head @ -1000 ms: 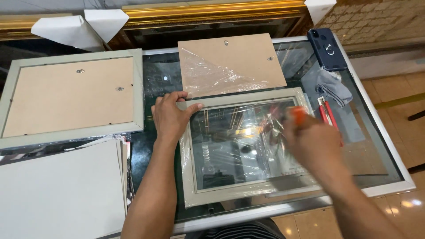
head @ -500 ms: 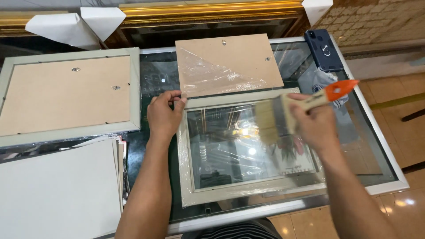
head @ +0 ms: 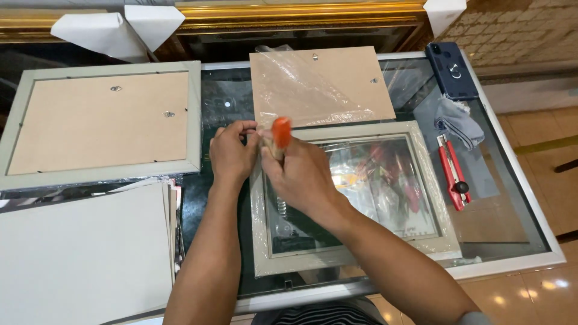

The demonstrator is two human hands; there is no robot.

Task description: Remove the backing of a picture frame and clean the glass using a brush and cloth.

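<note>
A pale grey picture frame (head: 433, 210) wrapped in clear film lies face-down on the glass table (head: 530, 241), its glass showing reflections. My left hand (head: 232, 153) pinches the frame's top-left corner. My right hand (head: 301, 174) is beside it, closed on a small tool with an orange handle (head: 280, 131), held at that same corner. The tool's tip is hidden behind my fingers.
A brown backing board under loose clear film (head: 319, 84) lies just beyond the frame. A second frame, back side up (head: 99, 123), sits at left above a stack of white boards (head: 84, 253). A red utility knife (head: 453, 171), grey cloth (head: 460, 123) and dark phone (head: 451, 69) are at right.
My right hand swung with the orange tool from the frame's right side across to its top-left corner, meeting my left hand, which stayed on that corner.
</note>
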